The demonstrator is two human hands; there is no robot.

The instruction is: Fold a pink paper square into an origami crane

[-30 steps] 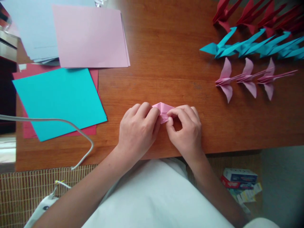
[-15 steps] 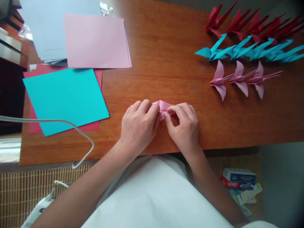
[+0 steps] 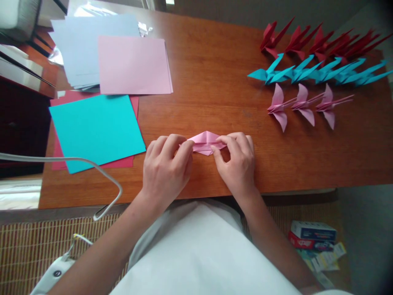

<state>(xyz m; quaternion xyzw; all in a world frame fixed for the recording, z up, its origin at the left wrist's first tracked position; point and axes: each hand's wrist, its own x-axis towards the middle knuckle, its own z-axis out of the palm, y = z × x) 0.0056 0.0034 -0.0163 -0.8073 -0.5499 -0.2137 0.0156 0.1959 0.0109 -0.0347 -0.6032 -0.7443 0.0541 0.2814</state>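
A small folded piece of pink origami paper [image 3: 206, 138] lies at the table's near edge, between my two hands. Its creases form a peaked shape with a horizontal fold across the middle. My left hand [image 3: 167, 164] pinches its left end between thumb and fingers. At the right end, my right hand [image 3: 236, 159] has thumb and index finger closed on the paper. Fingers cover both ends, so the tips of the paper are partly hidden.
At right stand rows of paper cranes: red cranes [image 3: 299, 41], blue cranes [image 3: 273, 76] and pink cranes [image 3: 278, 108]. Left lie pink sheets [image 3: 135, 65], grey-blue sheets [image 3: 80, 53], turquoise sheets [image 3: 98, 131] and red sheets [image 3: 58, 153]. A white cable [image 3: 76, 159] crosses the near-left edge.
My left hand has shifted left along the pink paper, baring more of its middle. The right hand keeps its grip in nearly the same place. The camera view has moved slightly.
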